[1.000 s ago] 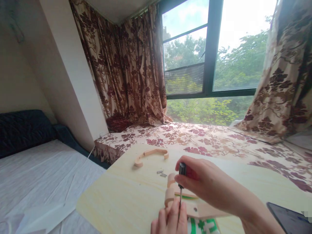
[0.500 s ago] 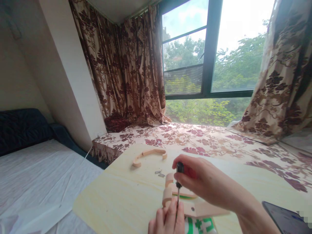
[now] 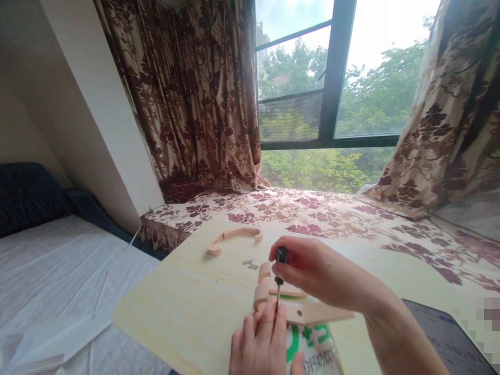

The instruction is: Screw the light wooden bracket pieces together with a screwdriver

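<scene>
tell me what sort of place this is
Probably a bedroom in a home: at the left is what looks like a bed with a pale sheet, and flowered curtains hang at both sides of a big window.

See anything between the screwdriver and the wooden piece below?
The left hand crowds the screwdriver near the wooden piece, hiding the tip; whether the hand blocks it, I can't tell. Nothing else visible intervenes.
</scene>
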A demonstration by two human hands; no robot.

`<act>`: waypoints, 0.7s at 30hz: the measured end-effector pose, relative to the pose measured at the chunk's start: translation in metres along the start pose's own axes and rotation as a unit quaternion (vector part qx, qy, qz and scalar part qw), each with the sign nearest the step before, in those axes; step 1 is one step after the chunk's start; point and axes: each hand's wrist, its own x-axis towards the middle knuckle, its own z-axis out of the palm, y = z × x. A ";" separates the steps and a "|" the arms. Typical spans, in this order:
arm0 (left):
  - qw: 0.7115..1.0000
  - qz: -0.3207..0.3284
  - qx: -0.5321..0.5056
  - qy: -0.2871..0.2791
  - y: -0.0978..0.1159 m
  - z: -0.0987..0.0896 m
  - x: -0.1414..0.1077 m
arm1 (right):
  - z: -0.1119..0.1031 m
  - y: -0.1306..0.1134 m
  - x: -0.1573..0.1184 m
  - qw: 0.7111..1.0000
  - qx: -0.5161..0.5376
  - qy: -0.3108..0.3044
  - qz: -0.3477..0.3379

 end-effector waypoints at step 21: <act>0.998 -0.011 -0.059 0.002 -0.002 0.000 -0.004 | 0.005 0.004 0.002 0.998 -0.046 0.039 0.023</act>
